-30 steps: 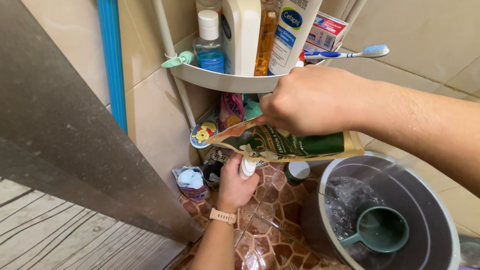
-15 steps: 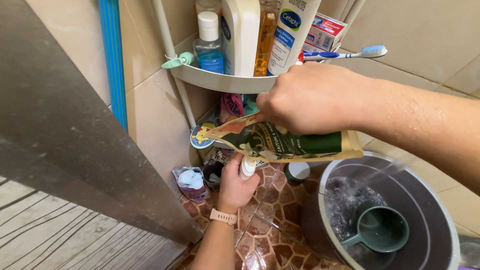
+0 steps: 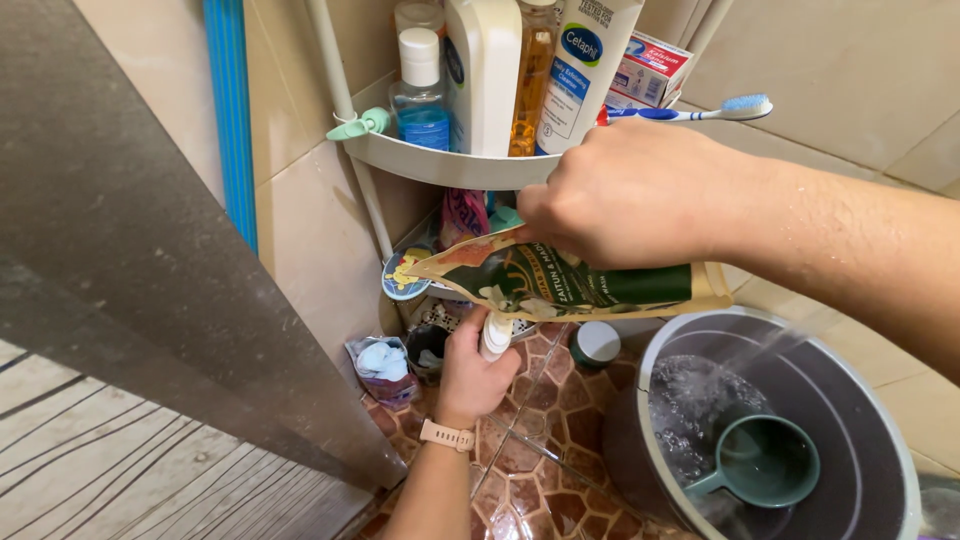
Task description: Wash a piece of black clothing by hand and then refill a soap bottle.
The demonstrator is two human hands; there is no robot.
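Observation:
My right hand (image 3: 625, 195) grips a green and tan refill pouch (image 3: 560, 285), held tipped sideways below the corner shelf. Right under the pouch, my left hand (image 3: 472, 372), with a pale wristband, is closed around a small white bottle (image 3: 494, 336) standing upright over the brown tiled floor. The bottle's top sits against the pouch's underside; I cannot tell if anything flows between them.
A white corner shelf (image 3: 440, 165) carries several bottles, a box and a blue toothbrush (image 3: 690, 112). A grey bucket (image 3: 880, 420) at lower right holds water and a green dipper (image 3: 765, 460). Small containers sit on the floor by the wall. A dark door edge (image 3: 150, 250) fills the left.
The pouch and my right hand have shifted very slightly; the view moved down a little. My left hand keeps the bottle in place.

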